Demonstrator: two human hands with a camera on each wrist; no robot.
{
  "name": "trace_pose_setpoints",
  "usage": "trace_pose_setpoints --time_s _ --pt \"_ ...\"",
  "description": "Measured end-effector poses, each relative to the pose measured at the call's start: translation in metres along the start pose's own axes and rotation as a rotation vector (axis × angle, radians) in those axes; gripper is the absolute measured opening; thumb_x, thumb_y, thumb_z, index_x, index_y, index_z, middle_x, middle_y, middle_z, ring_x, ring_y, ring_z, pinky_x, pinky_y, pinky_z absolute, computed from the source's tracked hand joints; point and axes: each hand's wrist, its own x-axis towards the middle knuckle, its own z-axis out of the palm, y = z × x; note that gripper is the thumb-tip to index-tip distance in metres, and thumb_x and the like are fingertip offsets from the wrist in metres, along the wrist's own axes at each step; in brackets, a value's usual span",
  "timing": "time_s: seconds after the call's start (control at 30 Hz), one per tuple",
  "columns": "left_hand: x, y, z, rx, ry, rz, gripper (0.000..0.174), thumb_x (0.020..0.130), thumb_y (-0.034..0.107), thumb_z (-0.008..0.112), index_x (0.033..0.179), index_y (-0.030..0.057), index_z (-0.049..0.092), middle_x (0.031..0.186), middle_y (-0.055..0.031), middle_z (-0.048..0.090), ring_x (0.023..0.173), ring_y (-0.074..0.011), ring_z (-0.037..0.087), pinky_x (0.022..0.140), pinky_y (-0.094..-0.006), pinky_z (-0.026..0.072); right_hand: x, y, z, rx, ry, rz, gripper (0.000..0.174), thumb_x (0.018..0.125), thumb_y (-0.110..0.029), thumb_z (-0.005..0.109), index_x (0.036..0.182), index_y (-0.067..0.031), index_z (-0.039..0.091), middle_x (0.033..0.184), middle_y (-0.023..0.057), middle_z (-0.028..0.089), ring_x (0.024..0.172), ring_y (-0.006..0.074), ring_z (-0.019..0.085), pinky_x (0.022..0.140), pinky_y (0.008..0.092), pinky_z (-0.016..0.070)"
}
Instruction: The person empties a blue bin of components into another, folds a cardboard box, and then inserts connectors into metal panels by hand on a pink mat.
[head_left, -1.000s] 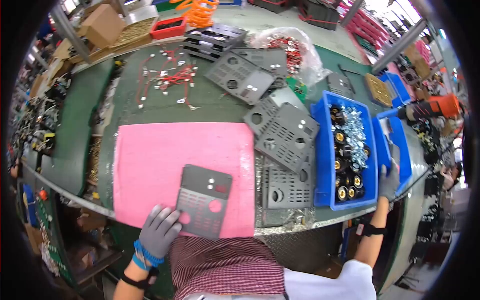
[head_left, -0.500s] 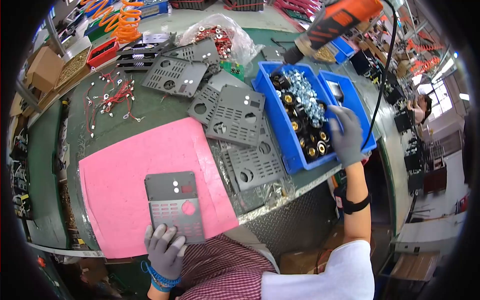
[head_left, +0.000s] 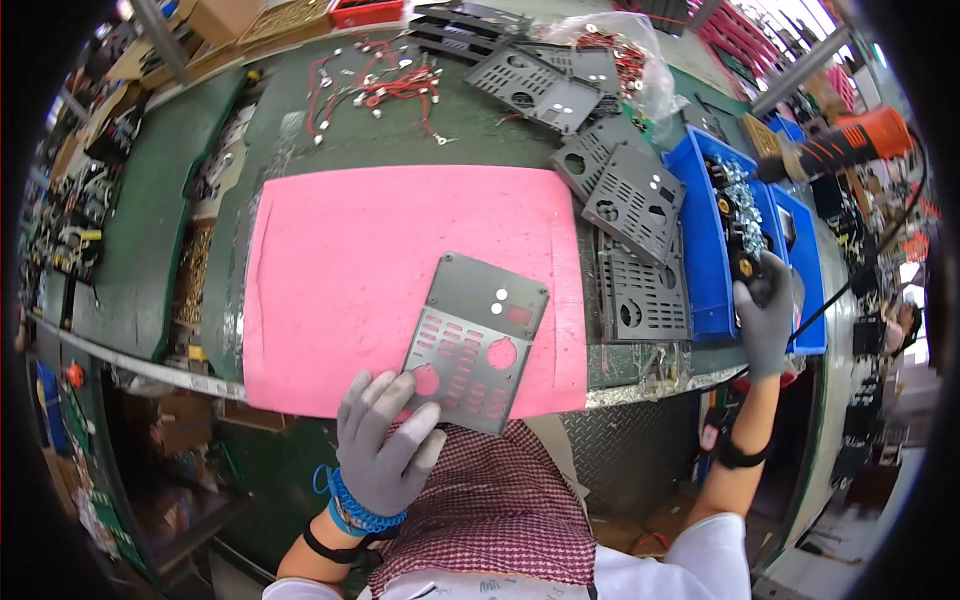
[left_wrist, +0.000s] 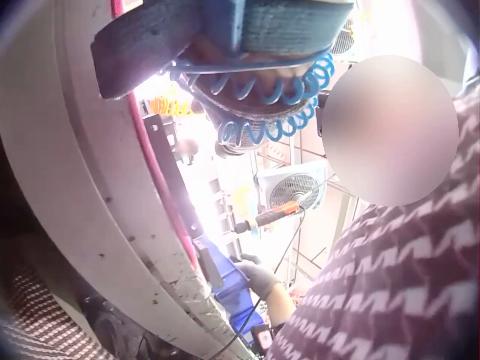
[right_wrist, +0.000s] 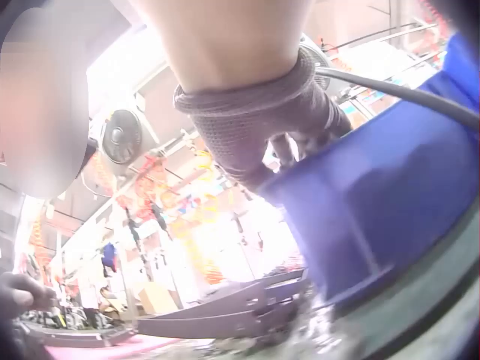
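A grey slotted metal panel (head_left: 475, 345) with two large round holes lies at an angle over the pink sheet (head_left: 400, 250). At its lower left corner, my left hand (head_left: 385, 445) in a grey glove rests with fingers extended against the panel's edge. My gloved right hand (head_left: 768, 315) reaches into the near end of the long blue bin (head_left: 705, 270). Black round parts with brass-coloured centres (head_left: 745, 266) lie by its thumb and fingers; I cannot tell whether it grips one. Silvery small hardware (head_left: 742, 205) fills the bin's other side.
More slotted panels (head_left: 640, 205) overlap right of the pink sheet. An orange power screwdriver (head_left: 850, 145) hangs over the bins, its cable trailing down beside my right hand. A smaller blue bin (head_left: 808, 300) stands further right. Red wires (head_left: 395, 90) lie at the back.
My right hand has moved from the smaller right-hand bin to the black parts at the near end of the long bin. My left hand stays by the panel's corner. The head view has shifted.
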Motion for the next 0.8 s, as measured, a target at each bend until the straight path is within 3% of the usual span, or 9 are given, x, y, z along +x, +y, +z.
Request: trace_pose_setpoints --time_s 0.1,0.27,0.3,0.37,0.47,0.5,0.57,0.63,0.8 --pt "0.006 0.007 -0.01 -0.049 0.022 0.043 0.028 0.079 0.021 0.07 0.105 0.0094 0.065 0.118 -0.0172 0.058 0.104 -0.0366 0.059 0.096 -0.0519 0.0446 -0.043 -0.06 0.015 -0.011 0.25 -0.342 0.062 0.078 0.001 0.065 0.135 -0.0016 0.042 0.109 0.008 0.055 0.09 0.0164 0.056 0.086 0.031 0.0463" --pt "0.01 0.015 -0.011 -0.33 0.038 0.201 0.034 0.08 0.009 0.065 0.113 0.0131 0.068 0.119 -0.014 0.056 0.097 -0.0317 0.062 0.084 -0.0415 0.054 -0.113 -0.15 0.06 0.622 -0.692 -0.512 0.062 0.07 0.003 0.072 0.127 -0.0009 0.045 0.108 0.0158 0.058 0.105 0.027 0.059 0.089 0.0371 0.0487" --pt "0.009 0.013 -0.009 -0.333 0.04 0.187 0.034 0.08 0.009 0.065 0.113 0.0131 0.068 0.119 -0.014 0.056 0.097 -0.0317 0.062 0.084 -0.0415 0.054 -0.134 -0.153 0.082 1.025 -0.813 -0.319 0.069 0.071 0.01 0.07 0.133 -0.0002 0.042 0.117 0.0166 0.057 0.112 0.0274 0.057 0.091 0.0375 0.0491" --pt "0.002 0.008 -0.01 -0.529 -0.081 0.042 0.034 0.08 0.007 0.068 0.113 0.0118 0.068 0.121 -0.0147 0.054 0.097 -0.0328 0.063 0.084 -0.0383 0.0543 -0.14 -0.162 0.094 0.903 -0.848 -0.391 0.074 0.073 0.013 0.071 0.138 -0.0007 0.039 0.126 0.0173 0.055 0.117 0.0271 0.056 0.094 0.0381 0.0492" --pt "-0.007 0.005 -0.019 -0.534 0.001 -0.11 0.034 0.077 0.008 0.075 0.11 0.009 0.068 0.115 -0.0143 0.058 0.098 -0.03 0.063 0.082 -0.0361 0.0543 -0.156 -0.163 0.111 1.277 -0.898 -0.021 0.077 0.073 0.004 0.079 0.138 -0.0008 0.039 0.125 0.0189 0.056 0.11 0.0249 0.061 0.094 0.0371 0.0502" --pt "-0.007 0.004 -0.021 -0.608 0.044 -0.174 0.033 0.076 0.009 0.077 0.108 0.0083 0.068 0.113 -0.014 0.059 0.098 -0.0288 0.064 0.082 -0.0359 0.0542 -0.161 -0.171 0.113 1.289 -0.867 0.089 0.064 0.073 0.002 0.079 0.129 0.001 0.049 0.12 0.0179 0.059 0.105 0.0232 0.063 0.09 0.0349 0.0517" --pt "-0.015 -0.006 -0.013 -0.943 0.033 -0.387 0.033 0.075 0.006 0.078 0.107 0.0052 0.067 0.119 -0.0139 0.06 0.099 -0.0238 0.064 0.085 -0.0338 0.0528 -0.165 -0.178 0.125 0.999 -0.729 -0.156 0.046 0.073 -0.001 0.079 0.116 -0.0015 0.061 0.113 0.0151 0.062 0.096 0.0207 0.065 0.083 0.0329 0.0524" --pt "-0.025 -0.009 -0.004 -1.661 0.045 -0.779 0.035 0.078 0.004 0.076 0.11 0.001 0.064 0.119 -0.013 0.061 0.1 -0.0189 0.064 0.087 -0.0329 0.0521 -0.168 -0.189 0.128 0.847 -0.679 -0.256 0.042 0.072 -0.002 0.079 0.111 -0.0033 0.064 0.109 0.0133 0.063 0.093 0.0217 0.064 0.08 0.0329 0.0518" --pt "-0.056 -0.036 0.0 -1.778 -0.125 -0.894 0.032 0.083 0.011 0.073 0.109 -0.0037 0.062 0.112 -0.0111 0.065 0.099 -0.0168 0.063 0.086 -0.0322 0.0521 -0.165 -0.197 0.142 0.655 -0.633 -0.715 0.043 0.068 -0.001 0.075 0.108 -0.0108 0.067 0.103 0.0064 0.063 0.094 0.0247 0.062 0.08 0.0388 0.0488"
